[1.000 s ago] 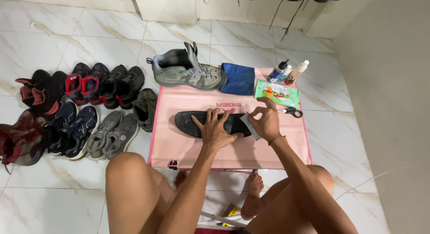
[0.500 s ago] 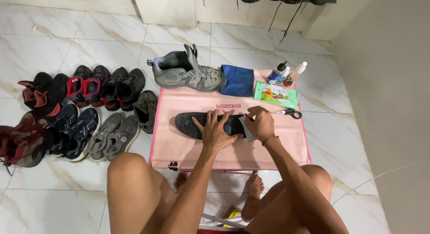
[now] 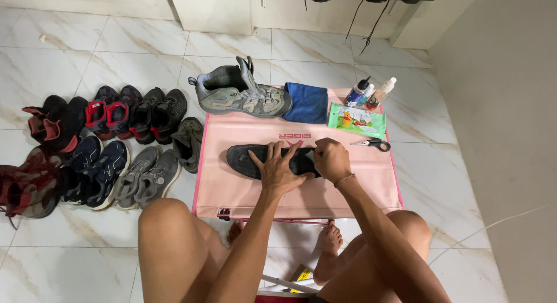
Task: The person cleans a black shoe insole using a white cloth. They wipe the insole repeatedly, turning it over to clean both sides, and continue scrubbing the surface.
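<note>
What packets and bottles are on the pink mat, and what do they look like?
Green packet: flat rectangle with colourful pictures, at the mat's far right, beside the scissors.
Dark bottle: small, blue label, black cap, at the far right corner.
Pale bottle: small, white cap, orange-tinted, just right of the dark one.
Pink mat: red printed mark near the left hand.
</note>
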